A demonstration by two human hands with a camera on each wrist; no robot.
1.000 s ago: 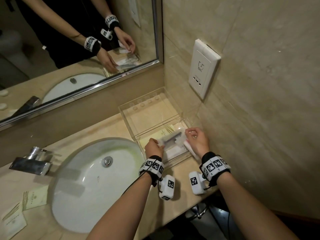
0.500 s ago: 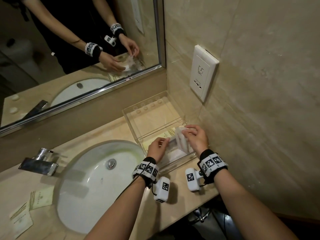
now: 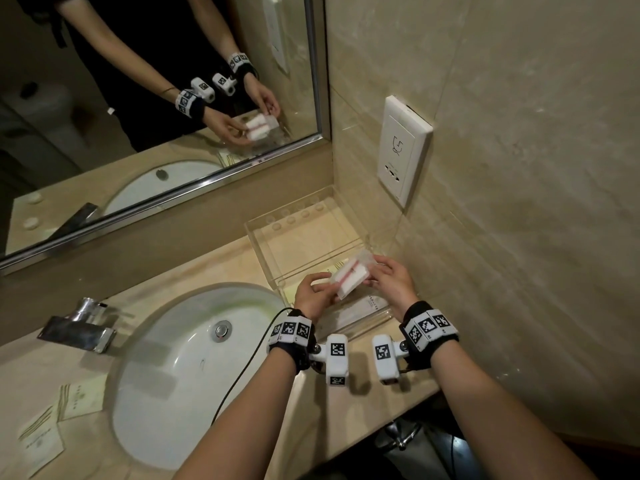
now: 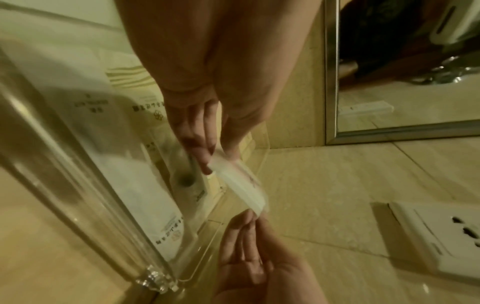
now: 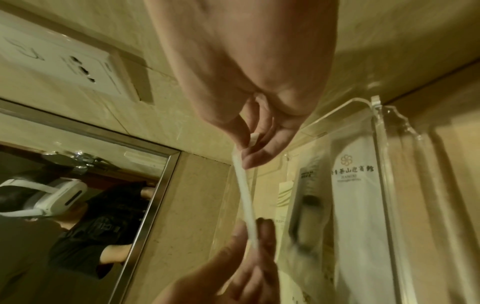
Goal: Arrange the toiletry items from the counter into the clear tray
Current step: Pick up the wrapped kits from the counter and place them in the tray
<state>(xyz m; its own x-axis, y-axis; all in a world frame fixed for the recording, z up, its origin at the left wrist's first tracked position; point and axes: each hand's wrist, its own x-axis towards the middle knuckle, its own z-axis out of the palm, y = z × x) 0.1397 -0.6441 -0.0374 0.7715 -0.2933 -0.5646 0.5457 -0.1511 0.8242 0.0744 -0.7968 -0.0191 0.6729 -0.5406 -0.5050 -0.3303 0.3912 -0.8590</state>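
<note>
We see a small flat clear-plastic packet with white contents and a red stripe [image 3: 349, 276] held up in the air over the near end of the clear acrylic rectangular tray [image 3: 263, 237], not touching it. Left hand [image 3: 313, 295] pinches the packet's near-left end, thumb on one face and fingers [image 4: 205, 156] on the other, so clamped on it. Right hand [image 3: 391, 284] pinches the far-right end between thumb and fingertips [image 5: 255, 156], other fingers loosely curved, also clamped on the packet. From the wrist views the packet looks thin and edge-on, stretched between the two hands. Inside the tray we see flat items lying on the bottom: a long white sachet with printed logo and text [image 5: 355, 185], a clear-wrapped item with a dark part [image 5: 309, 205] beside it, and a cream paper sachet with striped corner [image 4: 130, 76]. Tray sits on the beige stone counter [image 3: 214, 268] in the corner, against the tiled wall under the white wall socket [image 3: 403, 150]. White oval sink [image 3: 180, 368] lies left of the tray, chrome tap [image 3: 79, 323] beyond it. Two cream paper sachets [image 3: 62, 420] lie on the counter at far left, well apart from the tray. Mirror [image 3: 156, 98] behind reflects both hands on the packet.
</note>
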